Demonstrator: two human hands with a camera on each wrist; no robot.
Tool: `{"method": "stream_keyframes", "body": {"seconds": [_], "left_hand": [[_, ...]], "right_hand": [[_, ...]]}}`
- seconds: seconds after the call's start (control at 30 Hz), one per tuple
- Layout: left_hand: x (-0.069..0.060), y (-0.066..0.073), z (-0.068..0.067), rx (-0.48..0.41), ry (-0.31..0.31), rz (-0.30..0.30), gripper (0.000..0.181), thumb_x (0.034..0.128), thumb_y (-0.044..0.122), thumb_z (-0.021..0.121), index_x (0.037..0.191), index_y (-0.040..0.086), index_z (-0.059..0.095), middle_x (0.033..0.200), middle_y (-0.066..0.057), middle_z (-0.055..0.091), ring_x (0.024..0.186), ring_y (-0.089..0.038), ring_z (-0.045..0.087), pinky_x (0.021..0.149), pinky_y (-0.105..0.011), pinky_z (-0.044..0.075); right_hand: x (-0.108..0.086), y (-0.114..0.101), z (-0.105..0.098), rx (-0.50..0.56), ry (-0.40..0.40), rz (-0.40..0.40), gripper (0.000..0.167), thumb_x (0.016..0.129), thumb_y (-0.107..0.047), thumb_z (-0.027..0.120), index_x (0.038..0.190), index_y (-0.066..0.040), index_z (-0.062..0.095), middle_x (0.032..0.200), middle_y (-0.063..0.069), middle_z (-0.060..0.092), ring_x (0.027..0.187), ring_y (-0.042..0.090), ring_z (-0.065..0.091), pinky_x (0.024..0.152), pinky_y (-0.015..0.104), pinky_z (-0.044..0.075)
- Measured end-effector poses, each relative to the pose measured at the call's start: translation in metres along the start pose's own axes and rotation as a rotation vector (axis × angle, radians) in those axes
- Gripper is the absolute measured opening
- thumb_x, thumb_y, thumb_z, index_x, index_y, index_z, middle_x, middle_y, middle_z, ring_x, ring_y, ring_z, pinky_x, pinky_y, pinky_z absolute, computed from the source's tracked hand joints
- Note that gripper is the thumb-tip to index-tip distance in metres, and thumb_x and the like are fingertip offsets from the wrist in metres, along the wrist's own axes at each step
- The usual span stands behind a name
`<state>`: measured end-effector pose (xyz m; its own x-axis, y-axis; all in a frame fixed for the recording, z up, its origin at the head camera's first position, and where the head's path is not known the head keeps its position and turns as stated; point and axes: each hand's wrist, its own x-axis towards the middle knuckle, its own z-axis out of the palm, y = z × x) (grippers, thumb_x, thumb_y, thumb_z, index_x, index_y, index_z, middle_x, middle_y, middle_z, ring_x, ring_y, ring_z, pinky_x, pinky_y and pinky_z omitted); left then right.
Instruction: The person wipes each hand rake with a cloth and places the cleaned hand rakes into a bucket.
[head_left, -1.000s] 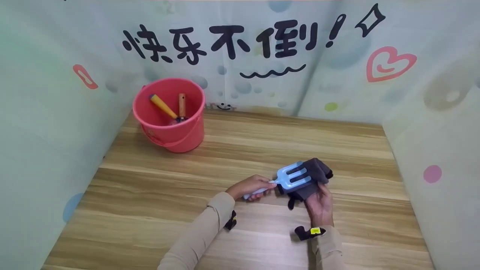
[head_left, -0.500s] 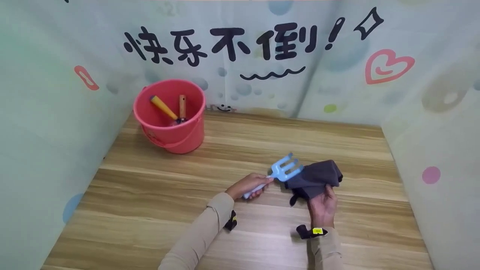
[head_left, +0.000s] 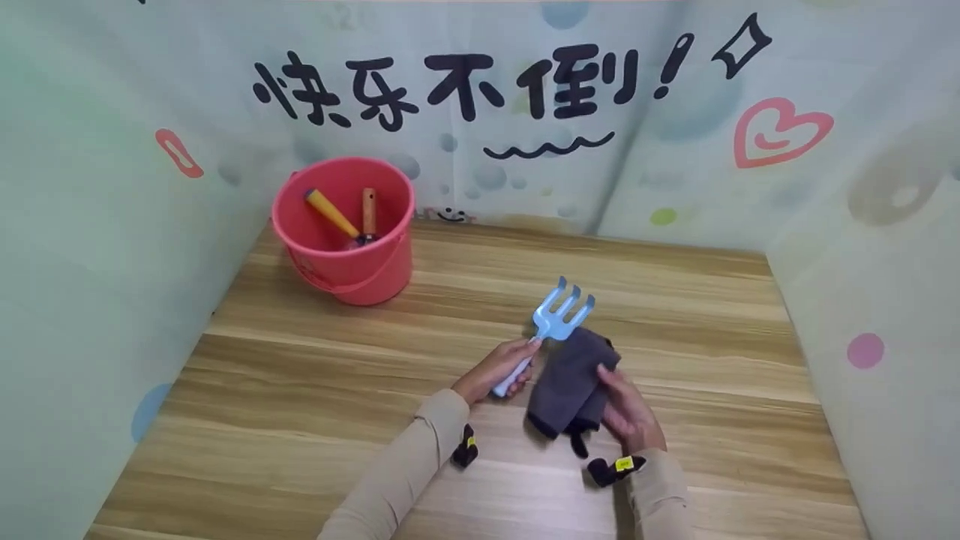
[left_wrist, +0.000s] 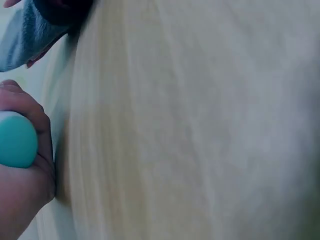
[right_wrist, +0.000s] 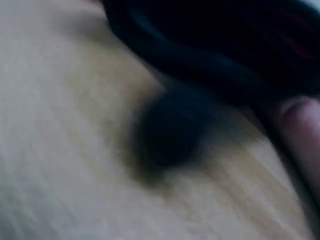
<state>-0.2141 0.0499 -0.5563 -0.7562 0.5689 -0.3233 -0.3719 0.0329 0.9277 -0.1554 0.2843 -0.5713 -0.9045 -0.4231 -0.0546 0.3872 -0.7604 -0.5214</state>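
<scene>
A light blue hand fork (head_left: 553, 321) has its three tines pointing up and away in the head view. My left hand (head_left: 500, 370) grips its handle, whose rounded end (left_wrist: 17, 140) shows in the left wrist view. Just right of it, a folded dark grey cloth (head_left: 571, 382) with black edging and a loop hangs over the wood, held in my right hand (head_left: 628, 409) by its right side. The cloth's upper corner lies close to the fork's base; whether they touch I cannot tell. In the right wrist view the dark cloth (right_wrist: 210, 55) is blurred and a fingertip shows beside it.
A pink bucket (head_left: 382, 277) stands at the back left of the wooden table (head_left: 315, 405). Inside it are a tool with a yellow handle (head_left: 330, 213) and one with a wooden handle (head_left: 369, 210). Printed fabric walls (head_left: 675, 187) enclose the back and both sides.
The cloth has come off the fork's tines and swung left and toward me, now beside the handle. The fork has turned so its tines point more away from me.
</scene>
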Motion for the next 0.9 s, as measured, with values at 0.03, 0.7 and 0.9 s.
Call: {"method": "stream_keyframes", "body": {"seconds": [0.03, 0.7, 0.9], "left_hand": [[0.0, -0.0001, 0.0004, 0.006, -0.013, 0.006, 0.045, 0.0942, 0.047, 0.047, 0.089, 0.002, 0.046, 0.055, 0.002, 0.045, 0.038, -0.006, 0.039, 0.034, -0.019, 0.035], [-0.0007, -0.0024, 0.0046, 0.123, -0.063, 0.024, 0.03, 0.0971, 0.043, 0.043, 0.09, 0.015, 0.045, 0.06, 0.0, 0.043, 0.041, -0.008, 0.039, 0.036, -0.021, 0.039], [-0.0026, -0.0025, 0.0033, 0.113, -0.088, 0.052, 0.025, 0.0969, 0.04, 0.046, 0.096, 0.016, 0.048, 0.057, -0.001, 0.043, 0.039, -0.01, 0.039, 0.037, -0.024, 0.041]], "right_hand": [[0.0002, 0.0007, 0.001, -0.04, 0.028, 0.026, 0.033, 0.102, -0.006, 0.024, 0.122, -0.009, 0.05, 0.116, 0.01, 0.061, 0.11, 0.022, 0.059, 0.098, 0.038, 0.047], [0.0022, 0.0038, 0.0005, -0.173, -0.024, 0.159, 0.035, 0.098, 0.0, 0.035, 0.125, -0.015, 0.051, 0.12, 0.006, 0.06, 0.113, 0.019, 0.057, 0.1, 0.036, 0.045], [0.0023, 0.0035, -0.0002, -0.148, -0.066, 0.133, 0.035, 0.098, 0.002, 0.032, 0.122, -0.012, 0.054, 0.117, 0.006, 0.062, 0.11, 0.018, 0.059, 0.098, 0.033, 0.046]]}}
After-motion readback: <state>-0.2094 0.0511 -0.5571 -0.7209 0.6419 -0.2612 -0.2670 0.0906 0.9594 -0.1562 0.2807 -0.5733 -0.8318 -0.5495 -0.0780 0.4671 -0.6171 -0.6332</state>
